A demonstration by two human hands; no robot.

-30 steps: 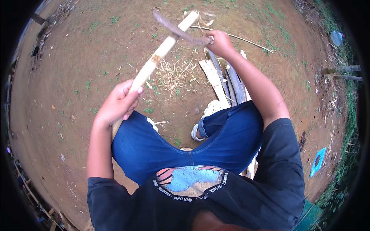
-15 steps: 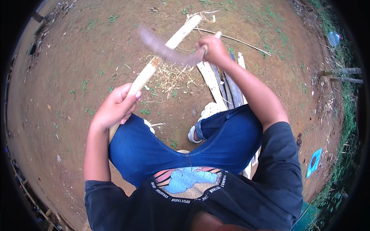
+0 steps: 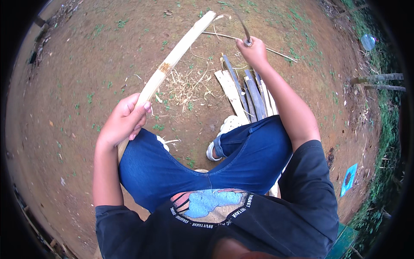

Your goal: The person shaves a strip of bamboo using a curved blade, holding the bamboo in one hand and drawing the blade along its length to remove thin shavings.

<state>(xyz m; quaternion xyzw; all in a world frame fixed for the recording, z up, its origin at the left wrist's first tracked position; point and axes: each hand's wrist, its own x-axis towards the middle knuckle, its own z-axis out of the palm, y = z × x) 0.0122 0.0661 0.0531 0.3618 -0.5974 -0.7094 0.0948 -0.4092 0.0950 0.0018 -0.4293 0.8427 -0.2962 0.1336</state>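
Observation:
My left hand grips the near end of a long pale bamboo strip that slants up and away over the bare ground toward the upper middle. My right hand is stretched out far ahead, closed on the handle of a curved sickle-like knife. The blade arcs up and left, close to the strip's far tip, where a thin curl of shaving hangs. I cannot tell whether the blade touches the strip. I sit with my knees in blue jeans apart.
A pile of split bamboo slats lies on the dirt under my right forearm. Pale shavings are scattered beside the strip. A white shoe shows between my knees. A thin stick lies beyond my right hand. Grass borders the right side.
My right hand has carried the knife along the strip from its middle out to the far tip. The left hand has kept its grip on the near end.

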